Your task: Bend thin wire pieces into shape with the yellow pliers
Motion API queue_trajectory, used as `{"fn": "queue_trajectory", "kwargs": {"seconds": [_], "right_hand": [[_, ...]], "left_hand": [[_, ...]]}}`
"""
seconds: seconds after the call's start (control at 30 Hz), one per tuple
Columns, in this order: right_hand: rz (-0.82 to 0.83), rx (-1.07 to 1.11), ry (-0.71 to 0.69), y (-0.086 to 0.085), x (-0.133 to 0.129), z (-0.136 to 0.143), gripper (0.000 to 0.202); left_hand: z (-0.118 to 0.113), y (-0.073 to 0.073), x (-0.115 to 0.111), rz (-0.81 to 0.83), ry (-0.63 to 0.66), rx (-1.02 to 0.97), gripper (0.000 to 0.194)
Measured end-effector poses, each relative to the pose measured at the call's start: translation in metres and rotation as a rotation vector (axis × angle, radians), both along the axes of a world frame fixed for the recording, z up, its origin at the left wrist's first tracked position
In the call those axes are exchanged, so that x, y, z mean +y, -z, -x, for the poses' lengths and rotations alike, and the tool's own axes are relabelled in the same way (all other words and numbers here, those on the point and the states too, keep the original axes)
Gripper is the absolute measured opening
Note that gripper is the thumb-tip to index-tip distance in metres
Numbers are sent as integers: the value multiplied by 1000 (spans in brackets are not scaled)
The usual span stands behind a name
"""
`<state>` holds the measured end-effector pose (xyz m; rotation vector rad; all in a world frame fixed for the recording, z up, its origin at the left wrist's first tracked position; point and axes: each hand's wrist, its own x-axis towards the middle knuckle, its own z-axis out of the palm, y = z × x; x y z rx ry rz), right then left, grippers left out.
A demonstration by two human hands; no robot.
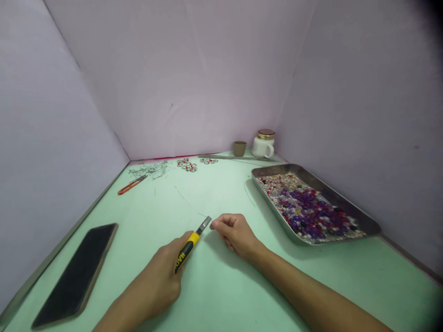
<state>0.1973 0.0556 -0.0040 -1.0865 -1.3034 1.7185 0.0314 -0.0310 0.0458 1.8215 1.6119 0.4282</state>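
Note:
My left hand [161,272] is closed around a yellow-and-black hand tool [187,251] with a short metal head. Whether it is pliers or a cutter, I cannot tell from this side. Its tip points up and right, just short of the fingers of my right hand [235,233]. Thumb and forefinger of that hand are pinched together at the tool's tip. A thin wire [188,203] runs over the green tabletop [221,286] from near the tip toward the upper left. The wire's end at my right fingertips is too fine to make out clearly.
A metal tray [277,213] of mixed beads stands at right. Orange thread snips [129,186], wire scraps [150,170] and beaded pieces [187,165] lie toward the back. A phone [76,276] rests at left. A small cup [240,148] and lidded mug [263,146] stand near the back wall.

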Motion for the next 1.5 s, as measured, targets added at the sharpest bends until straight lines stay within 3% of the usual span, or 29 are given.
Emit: {"fn": "queue_trajectory", "kwargs": {"seconds": [0.1,0.2,0.27,0.33,0.47,0.57,0.63,0.77,0.87,0.97,1.1,1.2,1.37,1.5], "right_hand": [[17,-30,5,-1,0,2,18],[10,-35,4,-1,0,2,18],[11,-18,-3,-1,0,1,19],[8,22,-17,0,0,1,20],[-61,147,-64,1,-1,-1,22],[-75,213,-85,-2,-3,-2,24],[-54,212,-73,-4,-2,-3,26],[-4,145,-13,-3,0,-2,26],[35,82,10,-1,1,0,25],[44,35,18,-1,1,3,23],[24,13,33,-1,0,4,21],[12,33,16,0,1,3,22],[-45,70,-42,2,2,0,23],[-45,149,-75,2,2,-2,24]], "left_hand": [[-6,14,-3,-15,-85,313,74],[-9,19,-4,5,-126,439,82],[-8,13,-3,-17,-108,304,71],[-4,3,-3,-10,-55,53,47],[6,-14,-3,288,39,-411,10],[11,-13,-3,432,120,-687,22],[12,-10,-2,437,142,-741,27],[6,-11,-1,230,50,-397,13],[-1,-7,-1,34,-24,-81,37],[-6,9,-2,-27,-97,224,68],[-10,21,-3,-39,-135,438,79],[-10,9,-3,-13,-111,245,68],[-3,-18,-3,169,-29,-228,18],[5,-14,-3,397,2,-584,14]]}}
